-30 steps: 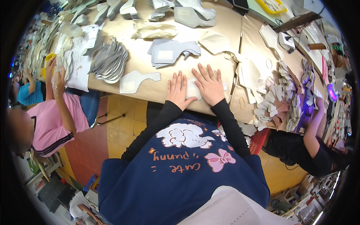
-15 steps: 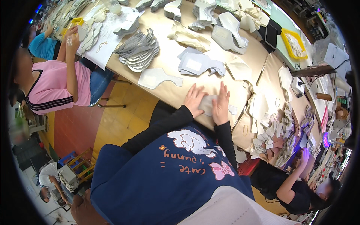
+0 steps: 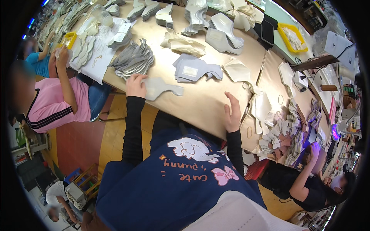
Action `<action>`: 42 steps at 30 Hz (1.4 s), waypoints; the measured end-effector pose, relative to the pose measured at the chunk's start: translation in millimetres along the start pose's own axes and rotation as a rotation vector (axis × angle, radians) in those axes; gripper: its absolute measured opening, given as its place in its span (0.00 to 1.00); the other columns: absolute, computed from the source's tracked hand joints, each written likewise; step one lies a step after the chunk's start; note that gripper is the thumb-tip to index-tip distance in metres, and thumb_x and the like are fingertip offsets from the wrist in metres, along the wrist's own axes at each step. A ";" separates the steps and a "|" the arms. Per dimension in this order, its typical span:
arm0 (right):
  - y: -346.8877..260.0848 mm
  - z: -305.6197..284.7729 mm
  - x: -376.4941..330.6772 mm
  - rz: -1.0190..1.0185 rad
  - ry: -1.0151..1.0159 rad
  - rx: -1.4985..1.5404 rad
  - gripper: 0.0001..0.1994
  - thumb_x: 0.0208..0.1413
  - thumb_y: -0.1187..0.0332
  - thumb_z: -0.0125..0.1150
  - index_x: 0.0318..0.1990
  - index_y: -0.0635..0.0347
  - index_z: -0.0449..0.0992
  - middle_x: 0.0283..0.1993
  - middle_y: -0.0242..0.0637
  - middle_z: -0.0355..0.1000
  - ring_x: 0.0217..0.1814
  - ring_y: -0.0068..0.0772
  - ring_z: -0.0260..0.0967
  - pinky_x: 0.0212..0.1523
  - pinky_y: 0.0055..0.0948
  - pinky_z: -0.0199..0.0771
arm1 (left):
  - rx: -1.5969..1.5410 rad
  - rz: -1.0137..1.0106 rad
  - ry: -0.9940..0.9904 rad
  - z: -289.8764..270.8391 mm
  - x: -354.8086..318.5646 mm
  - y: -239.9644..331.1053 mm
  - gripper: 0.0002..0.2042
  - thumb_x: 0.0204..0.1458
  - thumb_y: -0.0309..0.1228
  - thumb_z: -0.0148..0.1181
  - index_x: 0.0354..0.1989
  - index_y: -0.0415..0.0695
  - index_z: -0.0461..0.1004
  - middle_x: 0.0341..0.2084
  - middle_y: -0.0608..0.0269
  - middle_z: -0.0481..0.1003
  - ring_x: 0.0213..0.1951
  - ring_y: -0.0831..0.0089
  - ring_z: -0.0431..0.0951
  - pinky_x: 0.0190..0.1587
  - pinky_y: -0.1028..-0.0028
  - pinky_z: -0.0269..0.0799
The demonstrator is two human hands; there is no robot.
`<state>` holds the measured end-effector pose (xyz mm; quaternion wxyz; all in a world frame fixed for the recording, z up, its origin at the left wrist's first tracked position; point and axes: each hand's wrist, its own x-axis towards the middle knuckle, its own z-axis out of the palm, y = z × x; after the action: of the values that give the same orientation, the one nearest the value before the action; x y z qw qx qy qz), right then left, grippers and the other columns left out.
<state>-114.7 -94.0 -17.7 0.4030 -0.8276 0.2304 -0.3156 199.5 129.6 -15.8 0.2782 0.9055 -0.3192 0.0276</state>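
Note:
My left hand (image 3: 135, 84) rests on the end of a flat pale grey cut-out piece (image 3: 162, 87) lying near the front edge of the long tan table (image 3: 204, 104), fingers on it. A fanned stack of grey cut pieces (image 3: 133, 59) lies just beyond that hand. My right hand (image 3: 232, 112) is spread flat on the bare tabletop near the front edge, holding nothing. Between and beyond the hands sits a small pile of grey-blue shaped pieces (image 3: 194, 69). Black sleeves cover both my forearms.
A person in a pink top (image 3: 50, 100) sits at my left, another person in black (image 3: 308, 184) at my right by piles of small cut pieces (image 3: 285, 131). More stacks of pale pieces (image 3: 196, 15), a yellow tray (image 3: 292, 36) and a white machine (image 3: 339, 46) lie farther back.
My hands have moved apart: the left one has reached left onto the pale cut-out piece, the right one stays flat on the table. The view has swung leftward.

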 end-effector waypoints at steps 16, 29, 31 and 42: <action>-22.4 30.2 -20.3 -0.174 -0.318 -0.099 0.20 0.53 0.71 0.63 0.54 0.58 0.74 0.59 0.42 0.68 0.61 0.46 0.64 0.61 0.41 0.63 | -0.234 0.406 -0.386 111.7 20.2 94.5 0.18 0.59 0.32 0.56 0.58 0.48 0.72 0.61 0.56 0.68 0.66 0.60 0.63 0.66 0.54 0.54; -7.5 -26.9 -0.6 0.007 0.544 -0.089 0.13 0.65 0.73 0.45 0.38 0.72 0.77 0.38 0.44 0.76 0.40 0.35 0.73 0.44 0.29 0.72 | -0.324 0.818 -0.213 83.9 -70.9 121.6 0.22 0.58 0.31 0.56 0.61 0.40 0.68 0.60 0.51 0.69 0.62 0.60 0.69 0.64 0.61 0.61; -4.1 -43.3 23.4 -0.032 0.598 -0.143 0.11 0.64 0.74 0.49 0.37 0.72 0.77 0.36 0.43 0.76 0.39 0.34 0.73 0.44 0.28 0.71 | -0.167 0.834 -0.321 85.7 -112.7 126.0 0.25 0.57 0.33 0.57 0.63 0.44 0.66 0.65 0.55 0.64 0.66 0.61 0.64 0.66 0.59 0.56; 66.6 -3.6 111.0 0.025 0.024 -0.401 0.13 0.45 0.65 0.72 0.31 0.59 0.72 0.31 0.36 0.69 0.36 0.39 0.68 0.38 0.36 0.70 | -0.261 0.739 -0.587 91.5 -113.3 119.6 0.23 0.55 0.33 0.59 0.61 0.49 0.68 0.67 0.61 0.61 0.67 0.62 0.61 0.66 0.58 0.54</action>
<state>-48.5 -204.4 -32.7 0.2312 -0.8846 0.3035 -0.2682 26.9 69.0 -60.7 0.2590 0.6587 -0.6851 -0.1722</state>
